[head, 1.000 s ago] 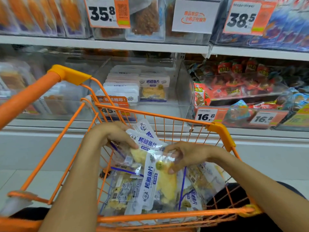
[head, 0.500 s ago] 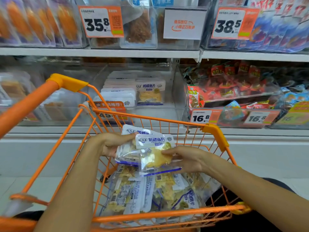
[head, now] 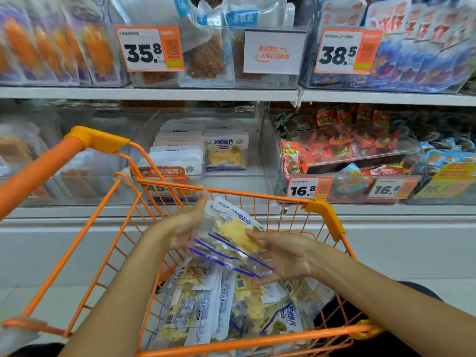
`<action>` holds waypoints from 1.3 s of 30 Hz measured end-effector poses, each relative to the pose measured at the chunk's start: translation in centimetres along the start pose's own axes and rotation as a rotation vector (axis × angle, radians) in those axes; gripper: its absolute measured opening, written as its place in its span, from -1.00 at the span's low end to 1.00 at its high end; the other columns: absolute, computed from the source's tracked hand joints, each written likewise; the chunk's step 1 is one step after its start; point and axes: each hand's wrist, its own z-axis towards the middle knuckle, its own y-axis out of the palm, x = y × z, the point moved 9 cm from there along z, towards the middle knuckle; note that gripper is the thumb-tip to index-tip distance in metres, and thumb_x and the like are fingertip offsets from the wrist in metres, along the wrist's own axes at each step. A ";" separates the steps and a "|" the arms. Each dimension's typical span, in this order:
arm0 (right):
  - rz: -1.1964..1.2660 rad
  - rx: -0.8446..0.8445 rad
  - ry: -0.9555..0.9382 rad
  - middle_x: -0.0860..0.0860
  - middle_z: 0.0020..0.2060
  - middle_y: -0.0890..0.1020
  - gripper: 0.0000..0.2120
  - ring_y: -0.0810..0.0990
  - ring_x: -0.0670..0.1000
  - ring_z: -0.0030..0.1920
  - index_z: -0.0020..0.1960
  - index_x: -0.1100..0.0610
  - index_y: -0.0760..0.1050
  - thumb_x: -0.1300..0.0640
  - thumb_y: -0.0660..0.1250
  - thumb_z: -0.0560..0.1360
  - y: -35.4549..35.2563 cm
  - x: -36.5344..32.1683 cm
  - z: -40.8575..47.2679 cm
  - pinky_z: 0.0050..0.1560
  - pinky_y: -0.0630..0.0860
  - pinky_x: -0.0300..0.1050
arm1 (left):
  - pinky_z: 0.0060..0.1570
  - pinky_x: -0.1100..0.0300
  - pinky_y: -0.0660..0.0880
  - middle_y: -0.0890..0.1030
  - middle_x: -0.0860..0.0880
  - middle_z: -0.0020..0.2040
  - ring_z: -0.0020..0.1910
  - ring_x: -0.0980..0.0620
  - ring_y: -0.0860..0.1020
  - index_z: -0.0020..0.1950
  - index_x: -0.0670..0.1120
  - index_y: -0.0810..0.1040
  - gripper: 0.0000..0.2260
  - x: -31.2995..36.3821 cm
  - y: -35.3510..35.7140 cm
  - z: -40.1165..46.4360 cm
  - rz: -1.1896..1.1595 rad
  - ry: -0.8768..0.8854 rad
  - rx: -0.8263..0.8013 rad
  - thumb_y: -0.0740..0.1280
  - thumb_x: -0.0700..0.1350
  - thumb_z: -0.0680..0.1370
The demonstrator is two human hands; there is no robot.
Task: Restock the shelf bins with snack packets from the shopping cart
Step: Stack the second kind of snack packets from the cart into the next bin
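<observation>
A small stack of clear fish-slice snack packets (head: 231, 233) with white-and-blue labels is held above the orange shopping cart (head: 257, 195). My left hand (head: 184, 224) grips the stack's left edge and my right hand (head: 286, 256) supports it from the right and below. More of the same packets (head: 219, 307) lie loose in the cart's bottom. Straight ahead on the lower shelf stands a clear bin (head: 268, 161) with rows of matching packets (head: 225, 153) in it and open floor at its front right.
The cart's orange handle (head: 38, 166) runs up the left. Red snack packs fill the bin (head: 347, 148) to the right, behind 16.8 price tags (head: 302, 190). The upper shelf (head: 154, 94) carries bins with 35.8 and 38.5 tags. White floor lies below the shelf base.
Both hands have lifted the packets out of the cart pile, gathered them into a stack and raised them toward the cart's far rim. The view has tilted upward.
</observation>
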 end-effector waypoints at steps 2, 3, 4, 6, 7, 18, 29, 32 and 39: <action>0.001 0.036 -0.031 0.13 0.19 0.52 -0.71 0.57 0.09 0.07 0.10 0.09 0.49 0.01 0.42 0.45 -0.2 -0.6 -0.7 0.11 0.54 0.18 | 0.08 -0.15 0.54 0.59 -0.18 0.22 0.15 -0.23 0.59 0.41 0.03 0.36 -0.21 1.0 1.3 -0.4 0.001 0.025 -0.080 -0.02 0.52 0.40; -0.022 0.059 -0.054 0.13 0.18 0.52 -0.72 0.56 0.08 0.06 0.10 0.09 0.49 0.00 0.41 0.46 -0.4 -1.2 -1.1 0.07 0.55 0.12 | 0.11 -0.12 0.53 0.57 -0.16 0.26 0.16 -0.21 0.59 0.40 0.04 0.37 -0.18 1.4 1.6 -0.9 0.053 0.031 -0.095 0.08 0.56 0.34; -0.045 0.079 -0.087 0.11 0.13 0.53 -0.75 0.55 0.08 0.06 0.07 0.09 0.50 0.00 0.40 0.47 -0.5 -1.8 -1.5 0.06 0.54 0.09 | 0.12 -0.07 0.53 0.55 -0.13 0.28 0.14 -0.17 0.60 0.36 0.01 0.42 -0.14 2.0 1.9 -1.6 0.165 0.059 -0.093 0.22 0.57 0.26; -0.107 0.121 -0.170 0.08 0.02 0.58 -0.80 0.55 0.07 0.06 0.03 0.09 0.54 0.01 0.38 0.49 -0.7 -3.4 -2.5 0.08 0.52 0.04 | 0.06 0.05 0.55 0.56 0.01 0.00 0.01 -0.09 0.60 0.18 -0.04 0.55 -0.22 3.4 1.8 -2.9 0.474 0.156 -0.027 0.42 0.47 0.17; -0.155 0.142 -0.218 0.07 -0.02 0.60 -0.81 0.55 0.07 0.05 0.03 0.10 0.56 0.00 0.37 0.50 -0.5 -4.4 -3.1 0.06 0.52 0.01 | 0.14 0.05 0.54 0.64 -0.06 0.10 0.03 -0.05 0.60 0.15 -0.01 0.59 -0.36 4.4 2.0 -3.8 0.544 0.209 -0.008 0.47 0.37 0.23; -0.626 0.578 -1.098 -0.16 -0.08 0.54 -0.66 0.54 -0.22 -0.09 0.18 0.12 0.31 0.10 0.38 0.51 1.2 -19.1 -8.3 -0.11 0.50 -0.40 | -0.06 0.39 0.50 0.63 0.05 0.06 -0.04 0.18 0.57 0.21 -0.03 0.53 -0.50 17.6 -1.1 -7.9 0.450 0.792 0.530 0.58 -0.17 0.32; -0.868 0.747 -0.758 0.17 0.23 0.51 -0.55 0.50 0.18 0.22 0.30 0.24 0.24 0.10 0.33 0.54 -0.4 -23.9 1.9 0.03 0.43 -0.07 | -0.04 0.07 0.41 0.60 -0.12 0.08 0.13 -0.14 0.52 0.16 -0.07 0.47 -0.36 20.6 -5.3 -0.5 1.112 0.524 0.994 0.50 0.30 0.27; -0.785 0.720 -0.623 0.19 0.29 0.46 -0.48 0.47 0.18 0.27 0.36 0.27 0.18 0.12 0.34 0.54 -1.8 -23.8 5.1 0.20 0.44 0.00 | 0.15 0.06 0.34 0.60 -0.13 0.10 0.16 -0.12 0.51 0.18 -0.09 0.50 -0.37 20.8 -5.4 2.3 1.313 0.416 0.983 0.43 0.33 0.32; -0.898 0.792 -0.450 0.21 0.37 0.36 -0.33 0.34 0.21 0.38 0.44 0.31 0.14 0.05 0.37 0.50 -4.1 -24.3 10.7 0.29 0.35 -0.01 | 0.25 0.05 0.29 0.51 -0.10 0.24 0.27 -0.09 0.40 0.30 -0.06 0.45 -0.47 21.9 -5.4 6.4 1.666 0.338 1.056 0.40 0.19 0.44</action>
